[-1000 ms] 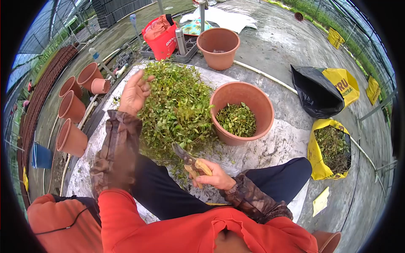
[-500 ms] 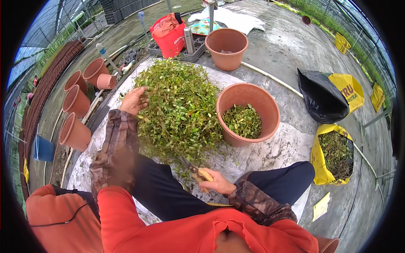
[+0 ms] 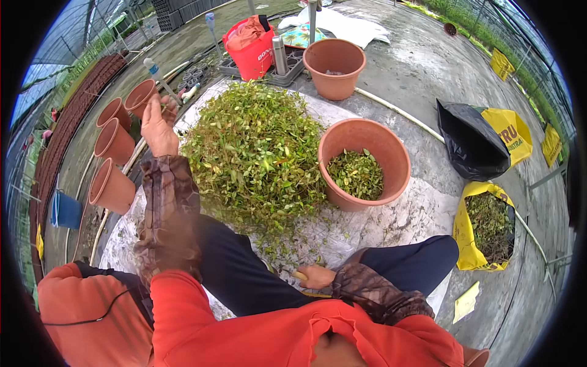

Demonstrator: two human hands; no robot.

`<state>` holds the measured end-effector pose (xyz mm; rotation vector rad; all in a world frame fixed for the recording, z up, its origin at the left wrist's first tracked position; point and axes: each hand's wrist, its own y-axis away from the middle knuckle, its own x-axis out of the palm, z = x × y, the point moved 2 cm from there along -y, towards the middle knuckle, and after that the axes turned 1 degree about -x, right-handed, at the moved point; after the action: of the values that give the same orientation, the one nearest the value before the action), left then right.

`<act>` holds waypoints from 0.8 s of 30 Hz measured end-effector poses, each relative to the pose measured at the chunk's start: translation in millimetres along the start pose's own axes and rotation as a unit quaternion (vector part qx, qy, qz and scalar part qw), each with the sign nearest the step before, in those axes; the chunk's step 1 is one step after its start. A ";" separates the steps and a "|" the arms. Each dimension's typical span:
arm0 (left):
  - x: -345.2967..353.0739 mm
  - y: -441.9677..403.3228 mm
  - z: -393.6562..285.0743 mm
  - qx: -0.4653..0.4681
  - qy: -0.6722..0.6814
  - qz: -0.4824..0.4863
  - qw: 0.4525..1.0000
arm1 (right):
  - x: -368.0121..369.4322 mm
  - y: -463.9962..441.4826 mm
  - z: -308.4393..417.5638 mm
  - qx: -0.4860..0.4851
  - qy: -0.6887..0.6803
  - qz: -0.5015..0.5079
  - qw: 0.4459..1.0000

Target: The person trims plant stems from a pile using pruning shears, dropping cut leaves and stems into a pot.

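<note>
A big heap of leafy green cuttings [image 3: 257, 153] lies on a pale sheet in front of me. My left hand [image 3: 160, 129] is raised beyond the heap's left edge, its fingers curled toward each other; what they pinch, if anything, is too small to make out. Low by my lap, my right hand [image 3: 318, 277] is closed on pruning shears [image 3: 299, 276]. Only a bit of their yellowish handle shows; the blades cannot be made out. Right of the heap stands a terracotta-coloured pot [image 3: 391, 147] with loose leafy cuttings [image 3: 356, 174] inside.
Another pot [image 3: 334, 67] stands at the back, near a red bag [image 3: 251, 55] and a steel flask [image 3: 279, 55]. More pots [image 3: 114, 142] line the left. At right are a black bag [image 3: 468, 140] and a yellow sack [image 3: 466, 235] filled with plant matter.
My left hand has moved up and left, away from the heap's edge. My right hand has lowered slightly toward my lap, and the shears' blades no longer show.
</note>
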<state>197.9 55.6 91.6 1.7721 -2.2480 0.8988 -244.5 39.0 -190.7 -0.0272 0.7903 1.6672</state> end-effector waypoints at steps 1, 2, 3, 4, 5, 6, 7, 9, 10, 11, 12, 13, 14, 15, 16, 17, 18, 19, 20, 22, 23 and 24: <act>-4.0 -4.1 -9.0 0.042 -0.003 -0.029 0.999 | 4.4 0.0 -2.8 0.004 0.024 0.020 1.000; -8.2 -8.5 -19.5 0.076 0.019 -0.052 0.996 | 8.0 -0.1 -5.7 0.008 0.047 0.040 0.998; -12.6 -12.9 -30.2 0.110 0.040 -0.074 0.990 | 9.1 0.7 -5.8 0.004 0.057 0.045 0.997; -17.9 -18.9 -37.2 0.135 0.070 -0.110 0.982 | 10.1 1.3 -4.8 -0.002 0.067 0.051 0.996; -18.7 -19.5 -37.8 0.142 0.050 -0.091 0.984 | 11.3 1.3 -3.2 -0.008 0.077 0.057 0.995; -18.7 -17.8 -38.4 0.149 0.028 -0.073 0.986 | 12.5 0.9 -1.6 -0.007 0.074 0.075 0.994; -13.2 -12.5 -41.1 0.157 0.008 -0.055 0.986 | 11.9 0.0 -0.2 -0.006 0.073 0.093 0.993; 5.7 6.2 -30.3 0.083 -0.113 0.046 0.989 | 4.2 2.6 5.8 -0.031 0.073 0.101 0.992; 17.9 14.6 -22.7 0.048 -0.139 0.107 0.983 | -3.9 8.6 14.9 -0.058 0.074 0.091 0.991; 28.5 28.3 -14.7 0.002 -0.162 0.150 0.975 | -12.8 15.0 25.1 -0.084 0.074 0.082 0.990; 38.5 41.0 -9.3 -0.050 -0.174 0.182 0.966 | -24.3 21.4 36.2 -0.092 0.060 0.080 0.991; 45.6 51.7 -1.4 -0.100 -0.162 0.217 0.957 | -38.3 28.8 48.7 -0.098 0.046 0.078 0.991; 52.0 62.1 4.2 -0.136 -0.158 0.232 0.950 | -50.6 36.5 59.1 -0.105 0.032 0.077 0.991; 56.4 70.6 8.7 -0.172 -0.154 0.246 0.941 | -59.8 44.4 66.9 -0.117 0.020 0.062 0.991; 58.1 75.8 12.8 -0.185 -0.158 0.261 0.934 | -68.3 52.7 73.1 -0.129 0.008 0.048 0.991; 60.0 80.2 17.2 -0.198 -0.162 0.275 0.927 | -78.4 60.8 78.3 -0.141 -0.003 0.033 0.990; 62.5 84.4 20.0 -0.209 -0.166 0.290 0.919 | -90.4 68.2 82.5 -0.147 -0.001 0.046 0.988; 65.0 88.6 20.8 -0.213 -0.171 0.301 0.914 | -104.4 77.8 88.6 -0.136 -0.031 0.035 0.990; 67.0 93.0 21.0 -0.218 -0.176 0.311 0.908 | -118.5 89.2 96.7 -0.126 -0.062 0.024 0.990; 67.7 99.0 24.0 -0.234 -0.193 0.333 0.893 | -148.1 109.5 119.7 -0.087 -0.117 0.002 0.989; 67.6 101.9 24.2 -0.244 -0.205 0.341 0.884 | -152.5 109.8 116.7 -0.104 -0.145 -0.057 0.982; 67.6 105.5 24.2 -0.253 -0.216 0.351 0.875 | -155.3 109.6 111.5 -0.120 -0.173 -0.118 0.970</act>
<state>86.6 -0.4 64.5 0.9784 -3.0999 -0.0985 -254.6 -42.5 13.8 0.0001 0.3064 1.4781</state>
